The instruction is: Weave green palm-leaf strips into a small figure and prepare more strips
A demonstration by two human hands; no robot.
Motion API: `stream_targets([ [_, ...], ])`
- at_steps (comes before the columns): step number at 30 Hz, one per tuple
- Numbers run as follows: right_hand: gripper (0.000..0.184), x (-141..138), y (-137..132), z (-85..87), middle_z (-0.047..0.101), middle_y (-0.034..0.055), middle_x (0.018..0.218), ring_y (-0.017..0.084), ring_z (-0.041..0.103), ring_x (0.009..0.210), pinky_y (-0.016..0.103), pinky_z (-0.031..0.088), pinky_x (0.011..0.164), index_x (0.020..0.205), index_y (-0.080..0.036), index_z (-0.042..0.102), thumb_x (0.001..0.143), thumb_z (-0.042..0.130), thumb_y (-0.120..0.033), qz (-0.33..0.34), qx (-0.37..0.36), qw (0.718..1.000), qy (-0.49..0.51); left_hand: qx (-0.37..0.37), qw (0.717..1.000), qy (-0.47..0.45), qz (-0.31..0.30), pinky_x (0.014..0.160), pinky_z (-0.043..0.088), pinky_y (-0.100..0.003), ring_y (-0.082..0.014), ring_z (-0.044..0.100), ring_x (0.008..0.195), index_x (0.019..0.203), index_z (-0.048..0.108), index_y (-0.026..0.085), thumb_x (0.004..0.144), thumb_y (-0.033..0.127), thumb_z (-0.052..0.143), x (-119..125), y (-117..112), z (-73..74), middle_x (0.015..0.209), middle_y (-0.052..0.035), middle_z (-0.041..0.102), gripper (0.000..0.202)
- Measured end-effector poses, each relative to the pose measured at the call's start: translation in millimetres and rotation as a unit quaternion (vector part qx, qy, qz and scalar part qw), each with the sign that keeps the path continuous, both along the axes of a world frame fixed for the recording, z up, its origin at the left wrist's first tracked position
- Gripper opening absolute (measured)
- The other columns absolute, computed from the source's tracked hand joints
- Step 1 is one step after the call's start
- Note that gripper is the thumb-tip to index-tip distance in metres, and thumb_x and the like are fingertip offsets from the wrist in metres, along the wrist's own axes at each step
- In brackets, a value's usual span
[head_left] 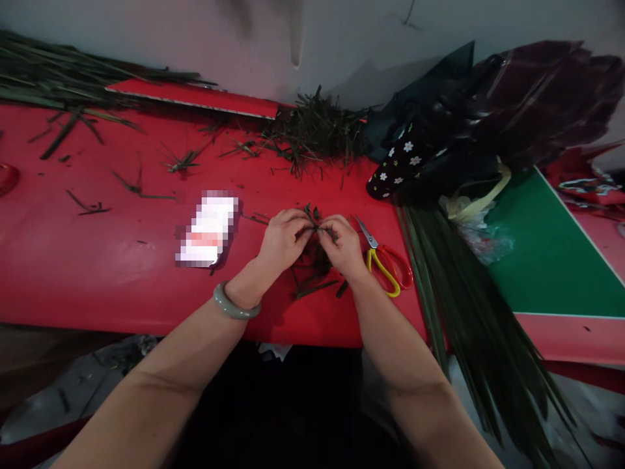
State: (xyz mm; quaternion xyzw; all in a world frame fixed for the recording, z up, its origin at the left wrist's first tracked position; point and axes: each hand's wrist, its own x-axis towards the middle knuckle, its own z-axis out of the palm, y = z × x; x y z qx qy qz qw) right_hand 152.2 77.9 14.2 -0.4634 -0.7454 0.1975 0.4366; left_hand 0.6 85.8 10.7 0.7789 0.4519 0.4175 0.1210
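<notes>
Both hands meet over the red tabletop (146, 286), pinching a small bundle of dark green leaf strips (315, 213) between them. My left hand (288, 240) grips it from the left with thumb and fingers together. From the other side, my right hand (342, 241) has its fingertips closed on the same strips. Fingers cover much of the bundle, so its shape is partly hidden. Below the hands lie loose leaf scraps (315, 286). Scissors (385, 260) with one yellow and one red handle rest beside my right hand. A phone (209, 228) with a lit, blurred screen lies left of my left hand.
Long green leaves (469, 312) hang over the front edge at right, beside a green board (551, 260). A heap of cut strips (322, 130) sits at the back. Dark flowered fabric (398, 163) and plastic (551, 91) stand back right; more leaves (63, 71) lie back left.
</notes>
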Motion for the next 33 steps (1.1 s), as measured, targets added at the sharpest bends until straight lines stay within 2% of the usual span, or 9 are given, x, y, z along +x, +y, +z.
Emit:
stream_targets([
  [7, 0.006, -0.8, -0.2, 0.5, 0.055, 0.003, 0.077, 0.014, 0.054, 0.075, 0.029, 0.043, 0.07, 0.071, -0.019, 0.052, 0.075, 0.047, -0.017, -0.001, -0.02, 1.0, 0.007, -0.006, 1.0, 0.007, -0.009, 0.079, 0.044, -0.033, -0.0173, 0.056, 0.086, 0.079, 0.063, 0.017, 0.074, 0.017, 0.054, -1.0, 0.0, 0.7, 0.087, -0.0045, 0.064, 0.011],
  [12, 0.007, -0.9, 0.2, 0.3, 0.054, 0.0026, 0.076, 0.014, 0.053, 0.074, 0.03, 0.043, 0.07, 0.069, -0.02, 0.05, 0.074, 0.047, -0.016, -0.005, -0.012, 1.0, 0.013, -0.055, 0.998, -0.035, -0.027, 0.076, 0.046, -0.028, -0.0142, 0.057, 0.079, 0.074, 0.062, 0.015, 0.071, 0.011, 0.053, 1.4, 1.0, 2.8, 0.079, -0.0038, 0.064, 0.011],
  [16, 0.007, -1.2, -0.1, 0.7, 0.054, 0.0025, 0.076, 0.014, 0.054, 0.075, 0.03, 0.043, 0.07, 0.068, -0.02, 0.05, 0.073, 0.048, -0.015, -0.005, -0.003, 1.0, 0.018, -0.127, 0.987, -0.09, -0.028, 0.071, 0.046, -0.025, -0.0121, 0.057, 0.074, 0.071, 0.062, 0.015, 0.069, 0.011, 0.052, 3.2, -0.4, 7.2, 0.075, -0.0031, 0.064, 0.01],
  [21, 0.006, -2.1, -1.7, 2.4, 0.054, 0.003, 0.077, 0.014, 0.054, 0.076, 0.03, 0.043, 0.071, 0.069, -0.019, 0.051, 0.074, 0.048, -0.016, 0.003, 0.003, 0.999, 0.04, -0.258, 0.95, -0.172, -0.045, 0.063, 0.044, -0.023, -0.0097, 0.055, 0.063, 0.07, 0.062, 0.014, 0.067, 0.014, 0.053, 3.0, -0.9, 11.0, 0.067, -0.0008, 0.063, 0.01],
  [25, 0.006, -2.4, -1.9, 1.1, 0.054, 0.0026, 0.076, 0.013, 0.053, 0.074, 0.03, 0.043, 0.071, 0.068, -0.018, 0.051, 0.074, 0.049, -0.017, 0.012, -0.017, 0.997, 0.077, -0.343, 0.896, -0.275, -0.06, 0.057, 0.043, -0.021, -0.0075, 0.052, 0.057, 0.069, 0.062, 0.014, 0.065, 0.019, 0.055, 3.7, -0.9, 11.6, 0.064, 0.0002, 0.061, 0.009],
  [29, 0.007, -3.6, -0.4, -3.1, 0.054, 0.0019, 0.076, 0.013, 0.053, 0.074, 0.029, 0.043, 0.071, 0.067, -0.019, 0.051, 0.073, 0.049, -0.02, 0.024, -0.064, 0.987, 0.148, -0.393, 0.848, -0.348, -0.071, 0.054, 0.042, -0.02, -0.0061, 0.05, 0.052, 0.064, 0.061, 0.014, 0.062, 0.017, 0.059, 4.4, -1.5, 14.3, 0.059, 0.0014, 0.06, 0.005],
  [31, 0.007, -4.0, 0.5, -4.6, 0.054, 0.0018, 0.077, 0.013, 0.053, 0.074, 0.029, 0.043, 0.071, 0.068, -0.019, 0.051, 0.074, 0.048, -0.022, 0.022, -0.091, 0.981, 0.169, -0.395, 0.844, -0.355, -0.075, 0.054, 0.043, -0.02, -0.0064, 0.051, 0.052, 0.064, 0.061, 0.014, 0.062, 0.017, 0.059, 4.1, -1.6, 14.8, 0.059, 0.001, 0.06, 0.004],
  [33, 0.008, -3.8, 1.1, -5.0, 0.054, 0.0017, 0.076, 0.013, 0.053, 0.074, 0.029, 0.044, 0.07, 0.068, -0.019, 0.051, 0.074, 0.048, -0.024, 0.016, -0.104, 0.981, 0.162, -0.365, 0.868, -0.33, -0.073, 0.055, 0.045, -0.021, -0.0074, 0.053, 0.055, 0.067, 0.062, 0.014, 0.064, 0.018, 0.058, 3.4, -1.6, 13.8, 0.062, -0.0001, 0.063, 0.006],
])
